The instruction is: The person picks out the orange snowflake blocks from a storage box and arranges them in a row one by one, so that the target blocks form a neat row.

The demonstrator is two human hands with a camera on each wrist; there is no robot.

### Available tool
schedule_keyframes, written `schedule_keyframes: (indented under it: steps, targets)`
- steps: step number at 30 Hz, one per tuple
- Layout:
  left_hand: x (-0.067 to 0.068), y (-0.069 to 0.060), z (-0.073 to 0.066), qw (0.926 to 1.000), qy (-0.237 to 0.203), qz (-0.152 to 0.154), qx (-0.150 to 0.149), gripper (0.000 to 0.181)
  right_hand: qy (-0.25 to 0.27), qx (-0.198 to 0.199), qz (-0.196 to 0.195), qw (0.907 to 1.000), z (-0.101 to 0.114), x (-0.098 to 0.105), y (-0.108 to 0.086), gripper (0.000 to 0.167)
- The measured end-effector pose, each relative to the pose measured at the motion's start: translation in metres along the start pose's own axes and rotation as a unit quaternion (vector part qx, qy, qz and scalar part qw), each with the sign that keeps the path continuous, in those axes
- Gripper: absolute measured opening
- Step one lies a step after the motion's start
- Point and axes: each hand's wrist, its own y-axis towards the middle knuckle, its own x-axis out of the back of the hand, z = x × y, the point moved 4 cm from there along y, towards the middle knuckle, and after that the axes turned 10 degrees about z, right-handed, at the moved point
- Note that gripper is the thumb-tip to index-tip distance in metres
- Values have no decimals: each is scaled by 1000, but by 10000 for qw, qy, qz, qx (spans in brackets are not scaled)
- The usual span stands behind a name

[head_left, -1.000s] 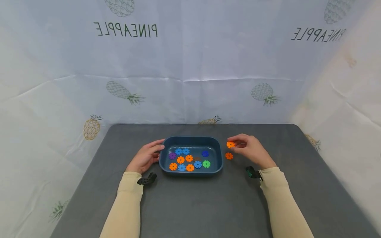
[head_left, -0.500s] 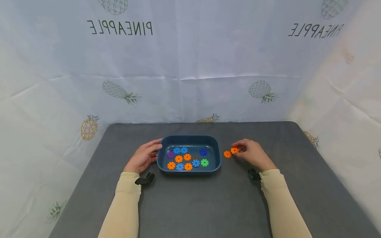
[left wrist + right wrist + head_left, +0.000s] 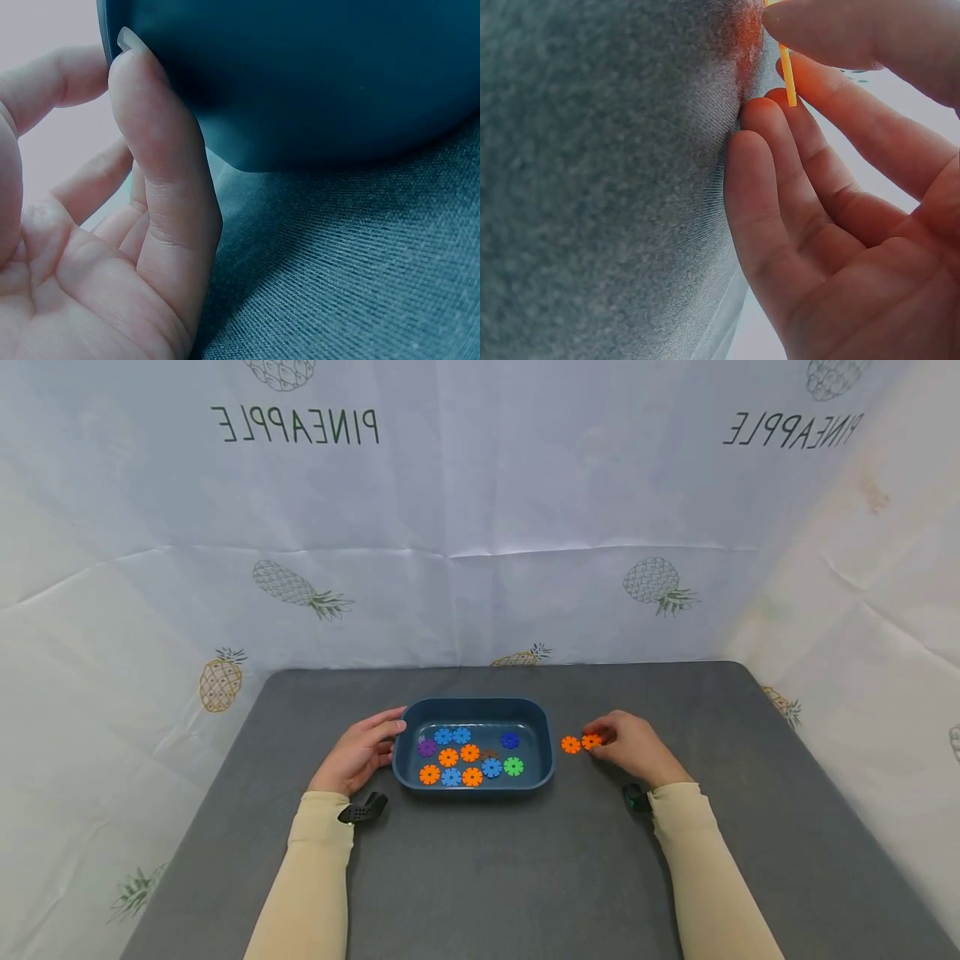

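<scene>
A dark blue tray (image 3: 472,789) holds several notched plastic building discs in orange, blue, purple, green and brown. At the tray's left end, my left hand (image 3: 360,753) holds the rim; in the left wrist view its thumb (image 3: 154,127) lies against the tray wall (image 3: 315,90). My right hand (image 3: 633,745) pinches an orange notched disc (image 3: 591,741) between thumb and index finger, low over the table. The right wrist view shows that disc edge-on (image 3: 787,75), with the other fingers near the cloth. A second orange disc (image 3: 570,745) lies flat just left of the pinched one, right of the tray.
A grey cloth-covered table (image 3: 480,877) bears everything. Behind it hangs a white curtain (image 3: 465,510) printed with pineapples, which also lines both sides. A black band (image 3: 363,810) sits at the left wrist, and a dark one (image 3: 637,798) at the right.
My right hand has brought its orange disc down and toward me, from behind the loose orange disc to its right side. The left hand stays at the tray; the whole view has shifted slightly.
</scene>
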Motion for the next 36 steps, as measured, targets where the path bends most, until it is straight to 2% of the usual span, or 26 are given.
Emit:
schedule_keyframes:
  steps: [16,24,27,30,36]
  targets:
    - [7,-6,-2,9999,-73,-103,-86,66,-183,63,117,9997,13,4,7,39]
    - [1,-3,2,9998,-94,-15,-169,65,-270,312,-183,9990,22,12,-6,39]
    - [-2,-2,4,9998,-73,27,-165,64,-344,491,-274,9978,36,15,-10,38]
    - [-2,-2,4,9998,-94,-17,-169,62,-376,707,-248,9965,58,19,-7,37]
    - [-2,-2,0,9997,-105,0,-203,65,-664,1167,201,9907,116,24,11,38]
